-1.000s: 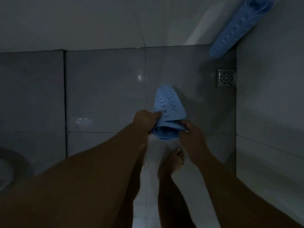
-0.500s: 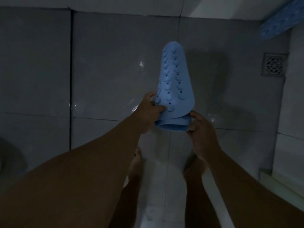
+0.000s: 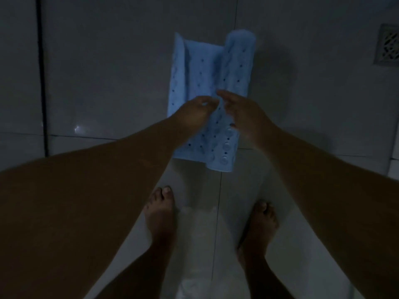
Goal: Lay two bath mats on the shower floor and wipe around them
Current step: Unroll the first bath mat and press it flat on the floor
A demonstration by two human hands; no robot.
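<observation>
A light blue bath mat [image 3: 205, 67] with small holes and round suction cups hangs partly unrolled over the grey tiled shower floor [image 3: 108, 72]. Its right side is still curled into a roll and its left edge is folded up. My left hand [image 3: 194, 113] pinches the mat near its middle from the left. My right hand [image 3: 241, 111] grips it from the right, next to the rolled part. Both hands meet over the mat's centre. A sliver of the second blue mat shows at the top right corner [image 3: 394, 0].
A square metal drain grate [image 3: 388, 47] sits in the floor at the far right. My two bare feet [image 3: 160, 214] [image 3: 262, 225] stand on a paler wet tile below the mat. A dark grout line [image 3: 42, 83] runs down the left.
The tight roll has opened into a partly flat sheet. My view has tilted down and the second mat has nearly left the frame. My hands have moved from the roll's end to its middle.
</observation>
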